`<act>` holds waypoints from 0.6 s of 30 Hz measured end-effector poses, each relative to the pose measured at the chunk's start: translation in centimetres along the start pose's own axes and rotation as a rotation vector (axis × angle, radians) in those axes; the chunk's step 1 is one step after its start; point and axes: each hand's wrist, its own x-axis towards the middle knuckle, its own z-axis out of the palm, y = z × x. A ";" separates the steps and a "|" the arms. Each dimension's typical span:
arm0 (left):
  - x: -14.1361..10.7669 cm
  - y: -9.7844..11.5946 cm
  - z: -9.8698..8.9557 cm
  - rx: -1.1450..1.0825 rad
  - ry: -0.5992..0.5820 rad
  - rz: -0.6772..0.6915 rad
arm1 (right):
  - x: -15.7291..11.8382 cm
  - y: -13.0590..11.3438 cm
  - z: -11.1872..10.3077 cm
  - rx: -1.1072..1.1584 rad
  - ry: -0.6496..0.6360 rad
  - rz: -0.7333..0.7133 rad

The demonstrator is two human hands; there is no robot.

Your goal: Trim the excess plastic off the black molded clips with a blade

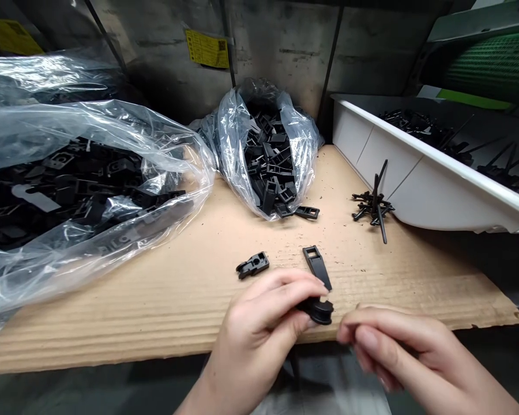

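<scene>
My left hand (263,328) is closed around a black plastic part with a rounded, grooved end (321,311), held above the front edge of the cardboard. Just right of it is my right hand (393,346), its fingers curled and thumb pressed against them; whatever they may hold is hidden. Behind my left hand lies a flat black tapered piece with a square hole (316,266). A small black plastic part with a rounded end (253,264) rests to the left of that piece.
A cardboard sheet (177,311) covers the work surface. Clear plastic bags of black parts stand at the left (173,219) and back centre (233,150). At the right, a white bin (372,150) holds thin black pieces; a black sprue cluster (375,204) lies beside it.
</scene>
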 end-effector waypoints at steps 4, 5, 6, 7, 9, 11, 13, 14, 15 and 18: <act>-0.3 -0.5 0.6 0.167 0.072 0.104 | 0.2 0.1 0.3 -0.265 0.203 -0.205; -0.4 -0.6 0.7 0.195 0.074 0.138 | 0.3 0.1 0.4 -0.280 0.205 -0.210; -0.5 -0.7 0.7 0.214 0.071 0.166 | 0.3 0.1 0.4 -0.282 0.206 -0.207; -0.5 -0.8 0.7 0.225 0.063 0.186 | 0.4 0.1 0.4 -0.277 0.206 -0.203; -0.5 -0.9 0.7 0.219 0.044 0.214 | 0.4 0.1 0.5 -0.259 0.200 -0.197; -0.5 -0.8 0.7 0.194 0.023 0.232 | 0.5 0.1 0.6 -0.235 0.174 -0.195; -0.3 -0.8 0.5 0.174 0.013 0.242 | 0.6 0.0 0.6 -0.215 0.142 -0.197; -0.2 -0.7 0.5 0.167 0.010 0.240 | 0.7 -0.1 0.5 -0.207 0.124 -0.194; -0.2 -0.7 0.4 0.159 0.007 0.234 | 0.8 -0.2 0.3 -0.203 0.100 -0.186; 0.1 -0.5 0.3 0.120 -0.021 0.220 | 1.1 -0.5 -0.3 -0.217 -0.001 -0.156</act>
